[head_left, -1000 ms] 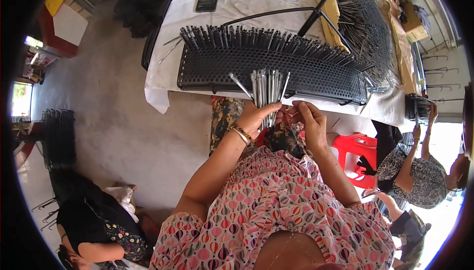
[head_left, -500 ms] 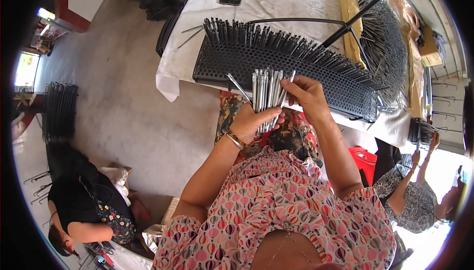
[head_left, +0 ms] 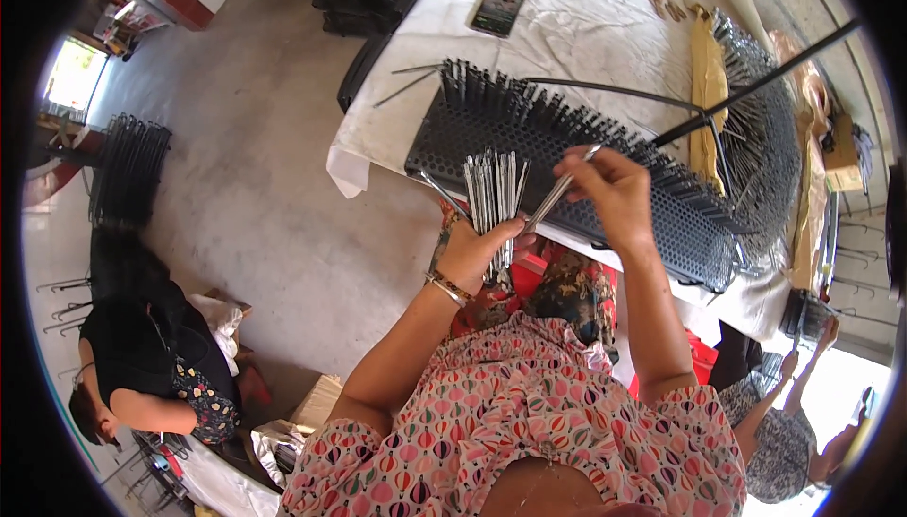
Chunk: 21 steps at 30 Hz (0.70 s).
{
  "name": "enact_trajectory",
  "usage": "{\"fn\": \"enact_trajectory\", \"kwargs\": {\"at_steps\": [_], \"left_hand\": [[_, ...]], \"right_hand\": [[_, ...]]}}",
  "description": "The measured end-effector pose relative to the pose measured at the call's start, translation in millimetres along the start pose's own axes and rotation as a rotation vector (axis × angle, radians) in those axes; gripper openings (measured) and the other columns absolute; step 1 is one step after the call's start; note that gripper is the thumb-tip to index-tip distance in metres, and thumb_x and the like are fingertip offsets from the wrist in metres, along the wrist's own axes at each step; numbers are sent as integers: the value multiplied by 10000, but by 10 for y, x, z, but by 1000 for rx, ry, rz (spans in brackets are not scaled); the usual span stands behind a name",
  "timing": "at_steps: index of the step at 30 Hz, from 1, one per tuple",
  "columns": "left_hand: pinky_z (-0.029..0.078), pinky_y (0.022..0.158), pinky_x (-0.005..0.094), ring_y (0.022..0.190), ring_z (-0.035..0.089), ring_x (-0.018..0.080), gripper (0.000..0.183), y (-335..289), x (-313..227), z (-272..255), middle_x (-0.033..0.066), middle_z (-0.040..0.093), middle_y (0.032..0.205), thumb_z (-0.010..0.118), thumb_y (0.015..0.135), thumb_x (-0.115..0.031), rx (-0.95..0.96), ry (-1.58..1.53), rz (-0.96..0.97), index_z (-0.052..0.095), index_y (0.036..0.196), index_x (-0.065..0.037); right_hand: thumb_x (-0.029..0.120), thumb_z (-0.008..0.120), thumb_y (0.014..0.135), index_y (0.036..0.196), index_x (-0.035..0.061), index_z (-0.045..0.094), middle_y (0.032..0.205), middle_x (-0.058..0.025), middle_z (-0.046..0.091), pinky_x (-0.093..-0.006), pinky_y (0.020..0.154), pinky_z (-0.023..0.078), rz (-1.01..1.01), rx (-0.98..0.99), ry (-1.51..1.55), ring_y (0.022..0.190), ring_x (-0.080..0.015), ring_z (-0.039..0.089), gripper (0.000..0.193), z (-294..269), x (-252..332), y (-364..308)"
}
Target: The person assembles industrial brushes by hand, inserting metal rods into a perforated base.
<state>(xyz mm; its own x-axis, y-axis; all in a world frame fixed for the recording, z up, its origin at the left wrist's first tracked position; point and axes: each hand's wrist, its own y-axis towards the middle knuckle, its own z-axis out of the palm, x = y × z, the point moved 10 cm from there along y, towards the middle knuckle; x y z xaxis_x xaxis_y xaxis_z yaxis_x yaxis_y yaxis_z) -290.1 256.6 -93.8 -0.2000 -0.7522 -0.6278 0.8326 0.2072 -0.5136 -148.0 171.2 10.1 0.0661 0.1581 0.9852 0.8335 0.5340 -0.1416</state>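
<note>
A bundle of thin silver metal rods (head_left: 491, 191) stands in the grip of my left hand (head_left: 477, 248), its upper ends fanned out in front of the rack. One rod leans off to the left of the bundle. My right hand (head_left: 612, 191) pinches a silver rod (head_left: 557, 191) near its top, its lower end close to my left fingers. Just beyond both hands lies a long black perforated rack (head_left: 529, 153), with many dark rods (head_left: 510, 87) standing in rows in its holes.
The rack rests on a white-covered table (head_left: 416, 125), with a phone (head_left: 499, 8) behind it. A black bar (head_left: 756, 87) slants over the right side, near a heap of dark rods (head_left: 756, 148). One person (head_left: 156, 356) is at the lower left, another (head_left: 770, 432) at the lower right.
My right hand has drawn a rod up and right, apart from the bundle. The view has shifted, so the table sits lower and farther right.
</note>
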Motion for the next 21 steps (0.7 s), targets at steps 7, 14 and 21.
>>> {"fn": "enact_trajectory", "kwargs": {"at_steps": [7,14,21], "left_hand": [[557,637,306,726,655,194,226,-59,4,-73,112,655,867,656,822,-131,102,39,-27,604,996,4],[535,585,301,705,641,178,182,-85,20,-16,105,643,808,660,821,-109,175,72,-154,596,945,7],[509,560,286,646,611,156,145,-145,-130,43,84,625,762,648,823,-97,249,270,-46,586,906,5]], "right_hand": [[89,630,862,977,-65,632,866,-113,673,-241,632,541,-391,-93,74,761,-126,632,192,336,782,463],[102,670,838,952,-26,660,811,-55,672,-214,613,487,-455,5,-155,707,-68,603,171,1029,672,763],[128,696,796,879,-39,651,726,-137,654,-274,577,486,-558,-51,-332,624,-160,633,191,1110,742,780]]}}
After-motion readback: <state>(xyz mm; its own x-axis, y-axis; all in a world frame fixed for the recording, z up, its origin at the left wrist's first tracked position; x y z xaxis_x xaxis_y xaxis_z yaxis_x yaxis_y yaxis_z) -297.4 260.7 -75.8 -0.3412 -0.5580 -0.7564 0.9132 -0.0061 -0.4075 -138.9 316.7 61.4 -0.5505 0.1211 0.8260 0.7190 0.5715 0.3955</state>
